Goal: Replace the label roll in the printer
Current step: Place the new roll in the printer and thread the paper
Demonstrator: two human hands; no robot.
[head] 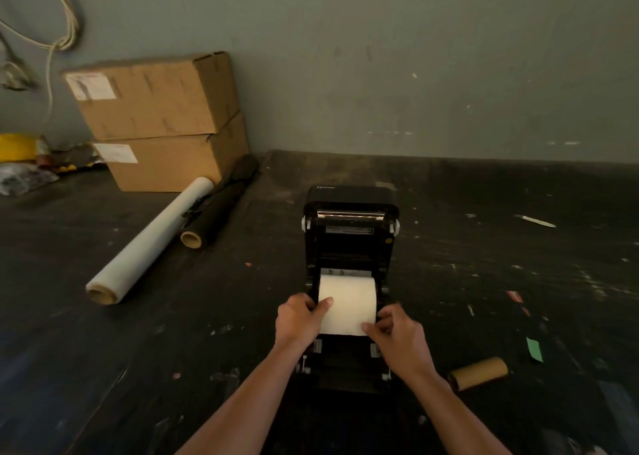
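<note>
A black label printer (349,240) stands in the middle of the dark table with its lid tilted up and back. A white label roll (349,299) sits in the open bay. My left hand (299,319) grips the roll's left end, thumb lying on the paper. My right hand (397,333) holds the roll's right end near the front, fingers pinching the paper's edge. An empty brown cardboard core (479,373) lies on the table to the right of the printer.
Two stacked cardboard boxes (162,122) stand at the back left against the wall. A roll of clear film (148,243) and a dark roll (218,209) lie in front of them. Paper scraps, one green (534,349), dot the table at right.
</note>
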